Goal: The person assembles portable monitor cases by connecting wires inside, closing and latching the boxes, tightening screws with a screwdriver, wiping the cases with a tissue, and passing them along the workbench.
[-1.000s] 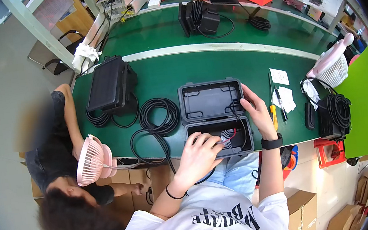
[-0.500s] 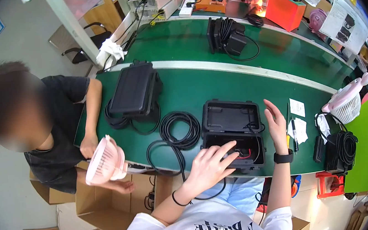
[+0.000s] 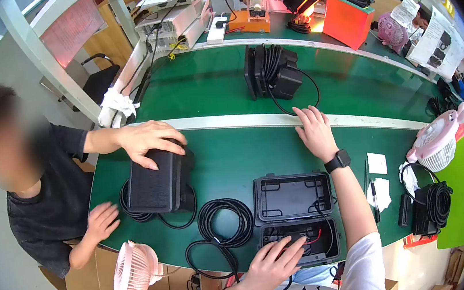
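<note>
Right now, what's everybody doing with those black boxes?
The camera wearer's left hand is at an open black plastic box with a thin red wire inside. Their right hand is stretched out over the flat green tabletop, with nothing visible in it. To the left, a co-worker's hand is on top of a closed black case.

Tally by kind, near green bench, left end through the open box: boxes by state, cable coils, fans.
Open black plastic box: 1
Closed black plastic box: 1
Black cable coils: 2, a round one left of the open box and one partly hidden by the closed box
Pink plastic fan, front edge: 1
Total: 5
</note>
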A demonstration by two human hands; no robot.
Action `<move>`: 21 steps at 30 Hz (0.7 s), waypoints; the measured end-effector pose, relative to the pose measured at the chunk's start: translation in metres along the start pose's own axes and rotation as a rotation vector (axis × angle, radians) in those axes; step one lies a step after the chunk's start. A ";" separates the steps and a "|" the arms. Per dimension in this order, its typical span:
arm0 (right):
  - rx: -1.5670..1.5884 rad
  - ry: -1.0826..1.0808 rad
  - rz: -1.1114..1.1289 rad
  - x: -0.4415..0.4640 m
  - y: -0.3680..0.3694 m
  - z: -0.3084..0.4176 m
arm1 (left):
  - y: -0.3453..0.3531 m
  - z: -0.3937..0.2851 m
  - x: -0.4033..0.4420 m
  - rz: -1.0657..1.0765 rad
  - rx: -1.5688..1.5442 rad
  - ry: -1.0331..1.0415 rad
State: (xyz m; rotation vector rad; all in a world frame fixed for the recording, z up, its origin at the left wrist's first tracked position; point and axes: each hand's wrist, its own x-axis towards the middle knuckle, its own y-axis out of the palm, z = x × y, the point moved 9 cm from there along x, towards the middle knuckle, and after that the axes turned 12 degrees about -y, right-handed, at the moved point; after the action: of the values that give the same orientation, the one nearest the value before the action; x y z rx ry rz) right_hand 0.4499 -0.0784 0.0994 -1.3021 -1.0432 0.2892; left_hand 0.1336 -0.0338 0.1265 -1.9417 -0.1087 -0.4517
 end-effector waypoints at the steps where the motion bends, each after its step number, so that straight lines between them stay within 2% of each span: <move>1: 0.033 0.020 0.005 0.000 0.003 -0.003 | -0.001 -0.001 0.001 -0.009 -0.001 0.002; 3: 0.097 0.056 0.008 0.006 -0.001 -0.006 | -0.003 -0.001 0.002 -0.027 0.000 0.007; 5: 0.091 0.032 -0.186 0.008 -0.031 -0.006 | -0.006 -0.001 0.002 -0.042 0.005 0.012; 13: 0.127 0.207 -0.349 -0.044 -0.109 -0.040 | -0.012 -0.002 0.000 -0.164 -0.030 0.018; 19: 0.149 0.281 -0.345 -0.100 -0.165 -0.033 | -0.009 -0.004 -0.021 -0.318 -0.030 0.040; 21: 0.187 0.345 -0.263 -0.126 -0.162 -0.031 | -0.009 -0.003 -0.019 -0.244 -0.065 0.046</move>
State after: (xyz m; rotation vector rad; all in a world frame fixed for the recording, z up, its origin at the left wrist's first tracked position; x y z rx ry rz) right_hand 0.3465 -0.2359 0.1868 -0.9902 -0.8571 -0.0382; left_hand 0.1130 -0.0303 0.1285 -1.9889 -0.3066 -0.6680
